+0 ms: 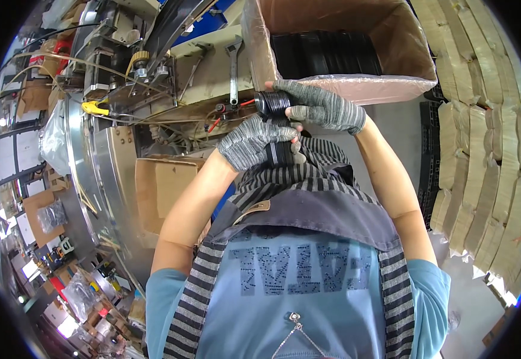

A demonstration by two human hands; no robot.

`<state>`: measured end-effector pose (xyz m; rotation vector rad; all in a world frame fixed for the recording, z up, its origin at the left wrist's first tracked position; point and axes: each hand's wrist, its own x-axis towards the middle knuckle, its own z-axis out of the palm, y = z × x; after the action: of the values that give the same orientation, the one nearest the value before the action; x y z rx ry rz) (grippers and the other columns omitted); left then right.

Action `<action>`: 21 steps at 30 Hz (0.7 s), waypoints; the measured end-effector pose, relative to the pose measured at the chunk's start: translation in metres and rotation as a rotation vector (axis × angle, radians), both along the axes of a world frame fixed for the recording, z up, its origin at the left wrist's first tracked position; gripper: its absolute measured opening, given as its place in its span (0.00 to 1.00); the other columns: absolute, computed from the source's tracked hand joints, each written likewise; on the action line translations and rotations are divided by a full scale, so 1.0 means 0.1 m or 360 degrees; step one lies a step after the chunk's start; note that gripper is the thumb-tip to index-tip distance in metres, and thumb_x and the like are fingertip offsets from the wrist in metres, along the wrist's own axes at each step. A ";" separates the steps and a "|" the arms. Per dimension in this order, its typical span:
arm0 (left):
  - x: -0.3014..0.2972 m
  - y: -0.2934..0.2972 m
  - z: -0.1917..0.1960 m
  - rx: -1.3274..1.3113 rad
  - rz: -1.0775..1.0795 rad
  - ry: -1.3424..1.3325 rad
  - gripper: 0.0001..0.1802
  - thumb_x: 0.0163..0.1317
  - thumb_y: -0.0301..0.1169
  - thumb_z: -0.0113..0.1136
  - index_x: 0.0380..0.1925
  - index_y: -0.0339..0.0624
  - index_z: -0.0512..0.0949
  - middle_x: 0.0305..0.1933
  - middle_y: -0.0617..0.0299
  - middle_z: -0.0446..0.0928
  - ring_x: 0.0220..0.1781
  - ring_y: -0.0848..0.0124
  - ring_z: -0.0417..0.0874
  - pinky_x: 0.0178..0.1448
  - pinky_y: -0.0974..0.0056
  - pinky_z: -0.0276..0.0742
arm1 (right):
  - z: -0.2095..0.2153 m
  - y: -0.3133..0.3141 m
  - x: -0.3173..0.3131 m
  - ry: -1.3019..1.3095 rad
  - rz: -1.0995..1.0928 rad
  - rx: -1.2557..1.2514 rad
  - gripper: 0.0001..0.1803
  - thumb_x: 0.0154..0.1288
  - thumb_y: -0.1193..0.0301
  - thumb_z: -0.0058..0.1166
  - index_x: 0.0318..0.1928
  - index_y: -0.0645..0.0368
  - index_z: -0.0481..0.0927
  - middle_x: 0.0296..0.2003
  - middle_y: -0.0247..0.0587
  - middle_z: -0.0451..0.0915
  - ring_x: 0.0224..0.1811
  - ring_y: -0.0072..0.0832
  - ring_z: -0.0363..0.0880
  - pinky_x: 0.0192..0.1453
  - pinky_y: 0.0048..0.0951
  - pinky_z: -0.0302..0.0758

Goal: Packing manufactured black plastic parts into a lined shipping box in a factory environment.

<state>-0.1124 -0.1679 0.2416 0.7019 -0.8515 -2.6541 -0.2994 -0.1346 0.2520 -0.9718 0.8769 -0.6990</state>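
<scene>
Both my hands, in grey knit gloves with bare fingertips, are closed round a stack of thin black plastic pieces [279,154] above my lap. My left hand [249,143] wraps it from the left, around its middle. Higher up, my right hand [323,106] grips the far end from the right, its fingers over the top. The pieces lie pressed together, their edges showing as fine ridges; their exact kind is unclear. Just beyond my hands stands a lined cardboard box [368,90] with rows of similar black pieces [326,52] inside.
A metal bench with an adjustable wrench [233,69] and machine parts [143,69] stands at the far left. Yellow-handled pliers [96,107] rest there too. An open carton [152,197] sits below on the left. Wrapped tan bundles [482,131] are piled along the right.
</scene>
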 end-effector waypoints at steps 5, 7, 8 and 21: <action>0.02 -0.01 0.09 -0.0069 -0.0336 0.0079 0.13 0.49 0.23 0.65 0.36 0.37 0.78 0.32 0.58 0.79 0.39 0.66 0.81 0.45 0.60 0.79 | 0.05 -0.01 0.28 0.0621 -0.0353 -0.0969 0.27 0.50 0.61 0.66 0.48 0.59 0.75 0.39 0.38 0.76 0.45 0.25 0.73 0.52 0.28 0.69; 0.07 0.07 0.16 -0.0323 -0.0229 0.0035 0.14 0.50 0.23 0.63 0.39 0.38 0.76 0.33 0.58 0.79 0.37 0.66 0.82 0.45 0.64 0.79 | 0.04 0.05 0.30 0.0661 -0.0350 -0.0871 0.18 0.52 0.66 0.65 0.41 0.60 0.76 0.34 0.35 0.75 0.40 0.22 0.73 0.47 0.26 0.71; 0.05 0.10 0.28 -0.0535 -0.0176 0.0036 0.11 0.53 0.23 0.60 0.38 0.38 0.75 0.33 0.57 0.78 0.35 0.67 0.82 0.43 0.65 0.80 | 0.06 0.10 0.28 0.0738 -0.0361 -0.0953 0.14 0.54 0.70 0.62 0.40 0.60 0.75 0.33 0.33 0.74 0.39 0.20 0.73 0.45 0.23 0.71; 0.21 0.07 -0.06 -0.0347 0.0051 0.0027 0.22 0.67 0.40 0.45 0.55 0.36 0.67 0.53 0.58 0.72 0.55 0.70 0.73 0.61 0.66 0.68 | -0.01 0.01 0.19 0.0899 -0.0420 -0.1120 0.17 0.57 0.68 0.57 0.45 0.62 0.73 0.36 0.40 0.77 0.39 0.26 0.76 0.45 0.28 0.72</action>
<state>-0.0918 -0.1610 0.2356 0.6317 -1.0940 -2.4854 -0.2808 -0.1333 0.2513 -1.7557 1.3033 -1.0129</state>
